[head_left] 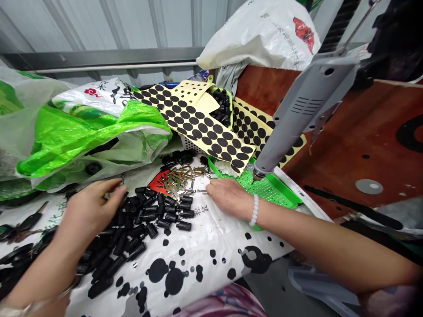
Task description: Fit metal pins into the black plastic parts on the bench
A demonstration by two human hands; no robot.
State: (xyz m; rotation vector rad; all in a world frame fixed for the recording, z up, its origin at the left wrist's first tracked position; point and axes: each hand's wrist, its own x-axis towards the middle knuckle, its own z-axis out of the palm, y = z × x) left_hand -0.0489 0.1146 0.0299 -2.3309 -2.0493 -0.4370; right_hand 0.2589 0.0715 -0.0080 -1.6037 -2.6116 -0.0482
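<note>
My left hand (90, 207) rests over a heap of small black cylindrical parts (145, 220) on a white plastic sheet, its fingers stretched forward and loosely together, nothing visibly held. My right hand (226, 196), with a white bead bracelet at the wrist, lies palm down beside a pile of small metal pins (181, 178). Its fingertips pinch one thin pin (202, 191) at the pile's edge. A grey electric screwdriver (297, 114) hangs tip down just above and right of my right hand.
Yellow sheets of round black stickers (198, 125) lie behind the pins. A green perforated tray (274, 191) sits under the screwdriver tip. Green and white plastic bags (86, 132) fill the left, another white bag (264, 33) the back. A reddish board (363, 141) lies at right.
</note>
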